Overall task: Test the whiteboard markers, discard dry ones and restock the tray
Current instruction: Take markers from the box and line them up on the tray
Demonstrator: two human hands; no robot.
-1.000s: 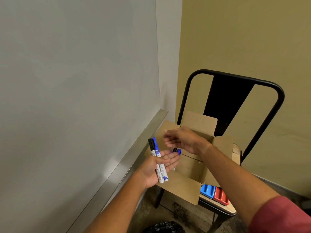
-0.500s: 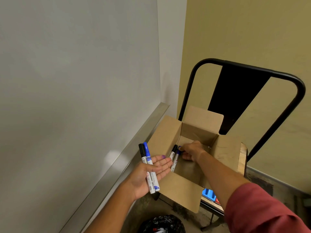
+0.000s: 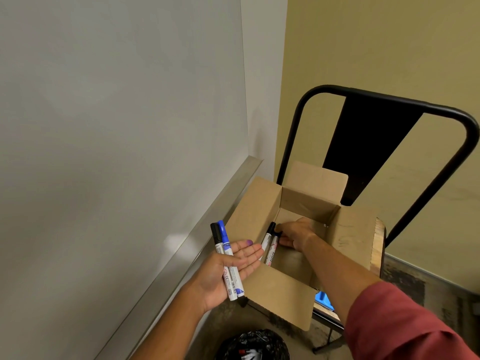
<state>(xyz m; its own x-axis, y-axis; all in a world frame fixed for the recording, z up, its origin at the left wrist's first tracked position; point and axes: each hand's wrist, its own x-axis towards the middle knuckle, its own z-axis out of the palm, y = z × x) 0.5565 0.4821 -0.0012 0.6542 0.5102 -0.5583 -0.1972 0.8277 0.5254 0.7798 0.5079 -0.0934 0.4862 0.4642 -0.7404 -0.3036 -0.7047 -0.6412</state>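
Head view is showing your left hand (image 3: 228,271) lying flat and open, palm up, carrying two markers (image 3: 227,258) ready for the tray. Your right hand (image 3: 294,236) is reaching into the cardboard box (image 3: 275,294), fingers curling around more markers (image 3: 270,246); how many is hard to tell.

One head-worn camera is looking forward and down, close over an open brown cardboard box (image 3: 293,229); steeply angled along the pale whiteboard (image 3: 117,126).
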